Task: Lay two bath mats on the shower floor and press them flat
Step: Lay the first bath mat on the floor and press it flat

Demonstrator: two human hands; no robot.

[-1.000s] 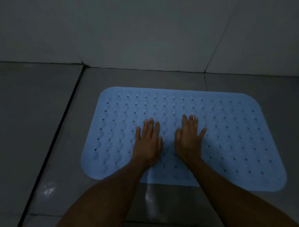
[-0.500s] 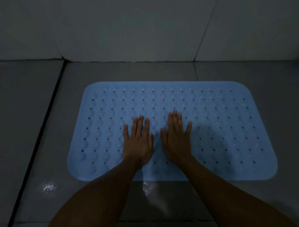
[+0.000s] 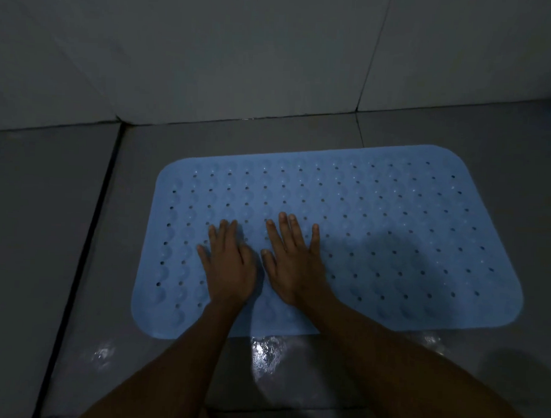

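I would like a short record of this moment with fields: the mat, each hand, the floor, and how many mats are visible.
mat: blue bath mat, perforated, lying flat on the floor
left hand: left hand, fingers straight, pressing the mat's left half
right hand: right hand, fingers spread, pressing beside it
floor: grey tiled floor, wet glare near the mat's front edge
mats visible: one

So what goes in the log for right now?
left hand flat on blue mat | right hand flat beside it | floor wet
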